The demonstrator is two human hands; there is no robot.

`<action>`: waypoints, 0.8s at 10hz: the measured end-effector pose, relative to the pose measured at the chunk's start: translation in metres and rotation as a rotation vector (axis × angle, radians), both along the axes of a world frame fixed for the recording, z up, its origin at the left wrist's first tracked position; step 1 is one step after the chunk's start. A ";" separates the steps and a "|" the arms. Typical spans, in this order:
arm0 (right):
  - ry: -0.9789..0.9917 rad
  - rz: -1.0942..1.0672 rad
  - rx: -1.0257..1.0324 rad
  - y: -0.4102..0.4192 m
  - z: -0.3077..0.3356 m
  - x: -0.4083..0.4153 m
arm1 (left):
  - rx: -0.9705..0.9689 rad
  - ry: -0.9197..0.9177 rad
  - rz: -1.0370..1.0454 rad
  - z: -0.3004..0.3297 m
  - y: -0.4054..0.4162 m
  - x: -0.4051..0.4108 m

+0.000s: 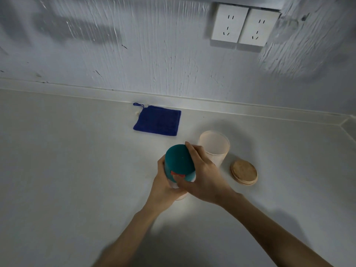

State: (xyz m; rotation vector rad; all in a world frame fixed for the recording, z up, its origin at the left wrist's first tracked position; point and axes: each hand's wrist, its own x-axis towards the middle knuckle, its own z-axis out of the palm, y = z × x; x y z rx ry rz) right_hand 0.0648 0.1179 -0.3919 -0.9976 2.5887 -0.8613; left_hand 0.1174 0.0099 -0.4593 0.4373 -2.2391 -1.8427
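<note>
Your left hand [163,186]: grips the pale jar [180,197] by its body, mid-counter [67,160].
Your right hand [206,176]: curled round its teal cap [178,160].
Just behind: open frosted cup [213,149], upright.
Beside it: wooden lid [244,172], flat.
Near the wall: blue cloth [158,120].
</note>
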 end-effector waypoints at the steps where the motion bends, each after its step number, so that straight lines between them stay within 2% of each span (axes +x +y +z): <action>1: 0.015 0.000 0.009 -0.001 0.000 -0.003 | 0.010 -0.013 -0.010 0.001 -0.001 0.000; 3: 0.047 -0.039 -0.020 -0.008 -0.004 -0.003 | 0.025 -0.053 -0.011 0.003 -0.003 -0.003; 4: 0.057 -0.021 0.064 -0.009 0.000 -0.004 | 0.121 -0.147 0.037 -0.010 0.001 -0.015; 6: 0.146 0.068 0.175 -0.014 0.010 -0.017 | -0.149 -0.097 0.087 0.006 0.002 -0.010; 8: 0.126 0.190 0.141 -0.012 0.012 -0.026 | -0.191 -0.193 -0.030 0.020 -0.006 -0.010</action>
